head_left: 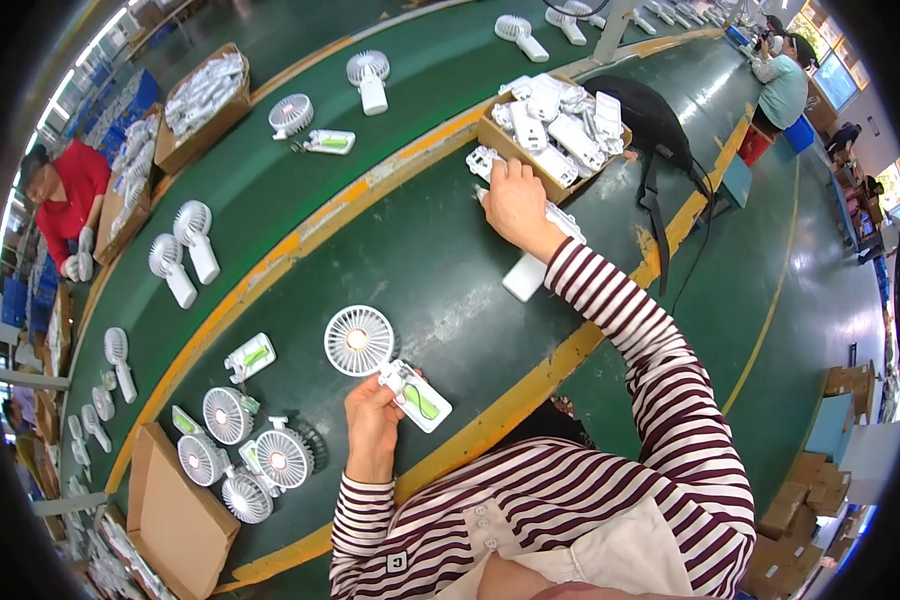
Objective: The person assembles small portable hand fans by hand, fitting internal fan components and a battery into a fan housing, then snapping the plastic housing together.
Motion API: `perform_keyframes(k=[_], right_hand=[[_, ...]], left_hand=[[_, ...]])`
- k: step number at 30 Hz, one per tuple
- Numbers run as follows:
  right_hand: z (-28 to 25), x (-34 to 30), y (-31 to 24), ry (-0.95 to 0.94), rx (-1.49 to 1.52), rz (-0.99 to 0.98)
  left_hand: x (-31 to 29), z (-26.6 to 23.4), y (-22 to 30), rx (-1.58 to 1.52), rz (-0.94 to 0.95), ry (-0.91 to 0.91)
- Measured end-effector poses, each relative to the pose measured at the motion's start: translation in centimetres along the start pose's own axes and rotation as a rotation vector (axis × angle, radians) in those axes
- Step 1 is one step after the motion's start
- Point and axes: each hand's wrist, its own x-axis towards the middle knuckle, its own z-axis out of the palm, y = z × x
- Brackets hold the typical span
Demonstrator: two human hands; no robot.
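My left hand (370, 415) grips a white handheld fan (359, 341) near its neck. The handle is uncovered, with a green battery (417, 402) and a thin dark wire inside. My right hand (520, 208) reaches out to the near left corner of a cardboard box (520, 155) heaped with white plastic handle shells (573, 140). Its fingers are curled beside a loose white shell (483, 161); whatever is between them is mostly hidden. More white pieces (526, 276) lie under and beside my right wrist.
Several fans (284, 458) with exposed batteries cluster at left, beside an open cardboard box (175, 515). One uncovered handle (250, 357) lies above them. Beyond a yellow edge, a green conveyor (260, 200) carries white fans. A black bag (650, 120) lies right of the shells. Someone in red (70, 200) works across.
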Motion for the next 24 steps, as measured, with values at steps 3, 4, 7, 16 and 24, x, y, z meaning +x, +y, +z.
perform_keyframes(k=[3, 4, 7, 16, 24], right_hand=[[2.7, 0.6, 0.3, -0.137, -0.142, 0.001], [2.9, 0.5, 0.4, -0.087, -0.17, -0.048], [1.6, 0.1, -1.0, -0.139, -0.047, -0.18], [-1.3, 1.8, -6.6, -0.302, 0.147, -0.458], [9.7, 13.4, -10.9, -0.113, 0.208, -0.276]], left_hand=[[-0.5, -0.1, -0.2, -0.014, -0.003, -0.016], [-0.5, -0.1, -0.3, -0.013, 0.0, -0.022], [-0.9, -0.2, 0.0, -0.025, -0.018, -0.01], [-0.5, -0.8, 1.0, -0.026, -0.035, -0.016], [-0.7, -1.2, 0.1, -0.017, -0.083, -0.064]])
